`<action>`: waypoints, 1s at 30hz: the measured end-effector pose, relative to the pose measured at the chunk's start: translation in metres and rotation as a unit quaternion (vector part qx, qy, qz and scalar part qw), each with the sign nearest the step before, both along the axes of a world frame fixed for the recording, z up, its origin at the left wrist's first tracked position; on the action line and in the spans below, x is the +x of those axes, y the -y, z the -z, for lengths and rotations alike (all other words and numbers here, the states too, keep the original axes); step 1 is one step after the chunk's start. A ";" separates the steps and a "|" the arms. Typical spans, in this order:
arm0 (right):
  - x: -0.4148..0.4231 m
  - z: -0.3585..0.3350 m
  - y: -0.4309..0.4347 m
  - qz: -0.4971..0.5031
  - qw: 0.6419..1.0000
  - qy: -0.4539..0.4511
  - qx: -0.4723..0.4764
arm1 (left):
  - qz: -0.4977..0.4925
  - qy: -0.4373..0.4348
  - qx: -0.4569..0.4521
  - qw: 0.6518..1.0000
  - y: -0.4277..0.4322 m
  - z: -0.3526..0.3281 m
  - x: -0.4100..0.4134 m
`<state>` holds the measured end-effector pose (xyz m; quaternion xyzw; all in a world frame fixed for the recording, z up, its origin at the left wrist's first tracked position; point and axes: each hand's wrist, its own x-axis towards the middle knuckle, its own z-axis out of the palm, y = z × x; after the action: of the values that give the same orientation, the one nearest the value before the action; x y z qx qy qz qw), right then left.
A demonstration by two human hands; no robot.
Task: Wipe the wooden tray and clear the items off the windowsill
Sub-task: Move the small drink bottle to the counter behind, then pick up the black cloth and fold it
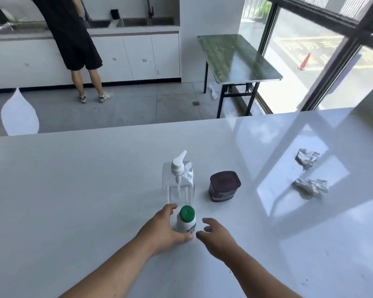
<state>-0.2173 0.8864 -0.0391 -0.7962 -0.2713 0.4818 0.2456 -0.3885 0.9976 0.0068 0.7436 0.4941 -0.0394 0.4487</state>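
Observation:
A small white bottle with a green cap (186,220) stands upright on the white counter (73,190). My left hand (163,230) curls around its left side, thumb touching its base. My right hand (215,233) hovers just right of the bottle with fingers spread, holding nothing. Behind the bottle stands a clear square pump dispenser (178,181). A dark brown lidded tub (224,186) sits to the dispenser's right. No wooden tray or windowsill is in view.
Two crumpled grey wipes (307,158) (311,187) lie on the counter's right side. Beyond the counter stand a green folding table (235,57) by the window, a person in black at the sink counter (69,39), and a white chair back (19,115).

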 end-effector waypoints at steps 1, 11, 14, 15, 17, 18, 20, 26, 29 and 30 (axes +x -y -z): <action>0.005 -0.015 0.003 0.010 1.000 0.027 0.007 | 0.019 0.012 0.005 1.000 -0.007 -0.014 -0.003; 0.006 -0.183 0.155 0.177 0.885 0.430 0.025 | 0.265 0.197 0.243 0.912 0.019 -0.144 0.054; -0.012 -0.208 0.225 0.213 0.853 0.476 -0.002 | 0.343 0.185 0.244 0.888 0.074 -0.154 0.077; -0.017 -0.214 0.248 0.231 0.842 0.487 -0.004 | 0.366 0.186 0.242 0.879 0.094 -0.155 0.083; -0.031 -0.224 0.298 0.279 0.819 0.501 -0.009 | 0.415 0.193 0.227 0.860 0.136 -0.160 0.095; -0.038 -0.228 0.324 0.301 0.809 0.504 -0.014 | 0.436 0.197 0.225 0.849 0.158 -0.163 0.100; -0.054 -0.233 0.375 0.337 0.792 0.508 -0.030 | 0.470 0.210 0.231 0.825 0.205 -0.172 0.112; -0.099 -0.235 0.531 0.426 0.736 0.520 -0.078 | 0.564 0.265 0.240 0.744 0.377 -0.201 0.143; -0.111 -0.228 0.612 0.469 0.717 0.508 -0.093 | 0.598 0.276 0.240 0.713 0.466 -0.200 0.152; -0.113 -0.225 0.639 0.485 0.711 0.500 -0.094 | 0.609 0.276 0.239 0.704 0.494 -0.198 0.154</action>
<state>-0.3303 0.2478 0.1858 -0.9619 0.1154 -0.1494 0.1978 -0.2342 0.5032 0.2044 0.9425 -0.2191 0.0223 0.2512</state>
